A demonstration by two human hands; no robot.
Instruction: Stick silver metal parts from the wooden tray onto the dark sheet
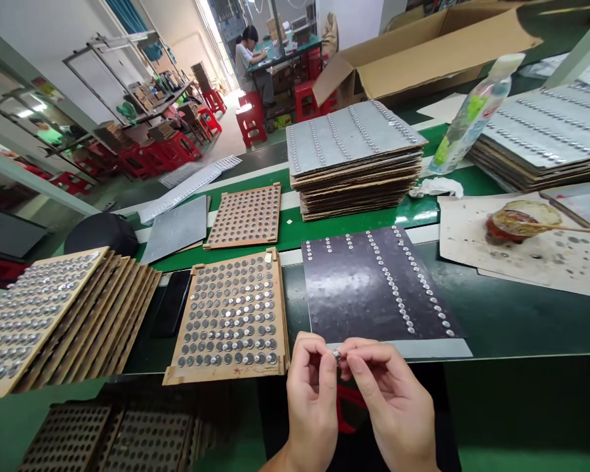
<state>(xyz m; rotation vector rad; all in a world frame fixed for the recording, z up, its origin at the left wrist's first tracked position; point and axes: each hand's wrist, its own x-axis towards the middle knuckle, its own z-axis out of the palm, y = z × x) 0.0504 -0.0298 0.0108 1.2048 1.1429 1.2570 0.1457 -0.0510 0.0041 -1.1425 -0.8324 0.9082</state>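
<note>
Close to the table's front edge, my left hand pinches a small shiny metal piece between thumb and fingers. The fingertips of my right hand close on the same piece from the other side; its exact shape is mostly hidden. Just beyond my hands lies a dark sheet with rows of small round metal pieces, two long rows on the right and three short ones at the top. To the left, a wooden board holds a grid of grey discs, several of them topped with small shiny pieces.
Stacked disc boards lean at far left beside a black phone. Behind are another disc board and a tall stack of sheets. Rightward stand a plastic bottle and a stained pot with a stick.
</note>
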